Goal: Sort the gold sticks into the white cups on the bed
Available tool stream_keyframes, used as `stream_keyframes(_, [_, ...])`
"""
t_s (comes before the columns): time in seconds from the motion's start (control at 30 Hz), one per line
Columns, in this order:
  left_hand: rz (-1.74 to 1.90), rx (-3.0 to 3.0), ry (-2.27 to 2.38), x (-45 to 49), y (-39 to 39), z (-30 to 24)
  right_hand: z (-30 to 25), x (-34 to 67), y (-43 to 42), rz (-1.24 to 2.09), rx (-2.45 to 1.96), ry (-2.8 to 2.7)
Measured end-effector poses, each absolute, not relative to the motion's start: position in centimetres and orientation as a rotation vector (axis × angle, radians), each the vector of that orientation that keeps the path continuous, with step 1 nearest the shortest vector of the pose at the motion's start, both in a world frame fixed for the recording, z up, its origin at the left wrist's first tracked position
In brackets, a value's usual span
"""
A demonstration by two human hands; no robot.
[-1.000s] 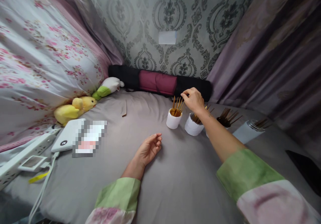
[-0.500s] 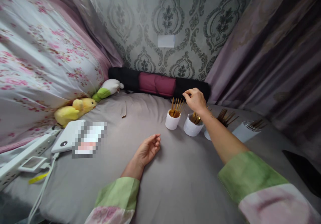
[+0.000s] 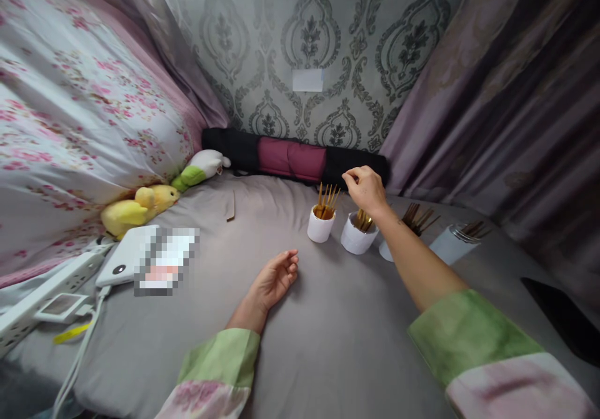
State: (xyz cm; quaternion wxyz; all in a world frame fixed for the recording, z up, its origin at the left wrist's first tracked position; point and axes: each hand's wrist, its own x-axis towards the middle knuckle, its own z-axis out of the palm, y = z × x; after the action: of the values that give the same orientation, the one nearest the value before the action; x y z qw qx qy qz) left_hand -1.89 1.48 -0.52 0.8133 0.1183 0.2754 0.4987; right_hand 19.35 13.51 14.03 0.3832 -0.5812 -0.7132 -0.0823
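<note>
My right hand (image 3: 365, 189) is held above the white cups, thumb and forefinger pinched together. Whatever lies in that pinch, if anything, is too small to make out. Just left of and below it stands a white cup (image 3: 321, 228) with several thin brown sticks (image 3: 328, 203) upright in it. Under the hand and wrist is a second white cup (image 3: 359, 239), also with sticks. A third white cup (image 3: 387, 250) of darker sticks is partly hidden by my forearm. My left hand (image 3: 275, 278) rests on the grey sheet, palm partly up, fingers loosely curled and apart, holding nothing.
A white cylinder (image 3: 450, 247) of sticks leans at the right, near a black flat object (image 3: 560, 319). One thin stick (image 3: 231, 207) lies apart on the sheet. Plush toys (image 3: 140, 209), a white device (image 3: 126, 262) and a power strip (image 3: 56, 294) line the left. A black-and-maroon roll (image 3: 293, 158) lies behind.
The view has shifted slightly. My right hand keeps its pinch above the cups, and my left hand stays where it was on the sheet.
</note>
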Motion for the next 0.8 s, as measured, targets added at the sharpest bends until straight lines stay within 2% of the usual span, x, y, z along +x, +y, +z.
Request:
stream_keyframes(0.53, [1.064,0.254,0.596,-1.9,1.3,-0.4,13.6,19.7,12.1,-0.214,-1.419,-1.737])
stream_keyframes(0.8, [1.068,0.271,0.576,-2.0,1.5,-0.6,13.4,19.6,10.6,-0.1,-1.378,-1.634])
